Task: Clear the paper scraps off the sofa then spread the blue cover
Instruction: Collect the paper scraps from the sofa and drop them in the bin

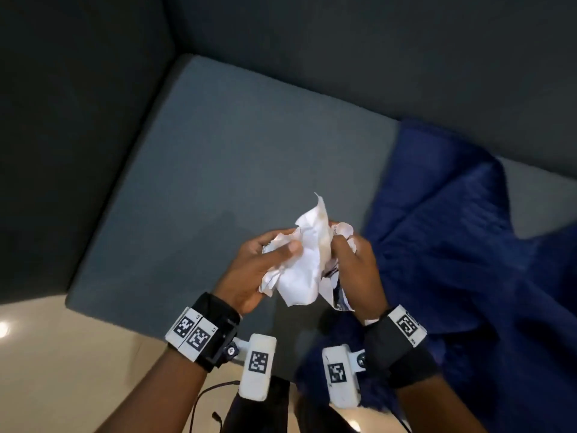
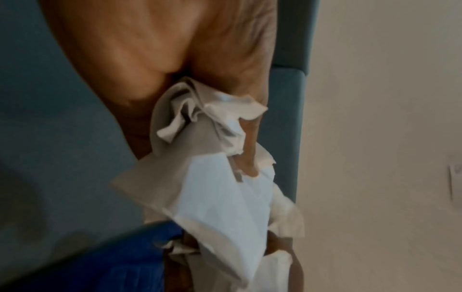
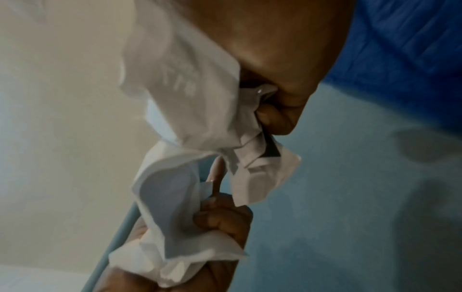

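Both fists — left hand (image 1: 249, 270), right hand (image 1: 356, 270) — tight around crumpled paper scraps (image 1: 304, 264) above sofa (image 1: 218, 170).

Crumpled white paper scraps (image 2: 215, 193) in curled fingers (image 2: 250, 138), above sofa (image 2: 62, 118).

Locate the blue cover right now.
In the head view the blue cover lies bunched on the right part of the sofa seat, spilling over its front edge, just right of the right hand gripping paper scraps.
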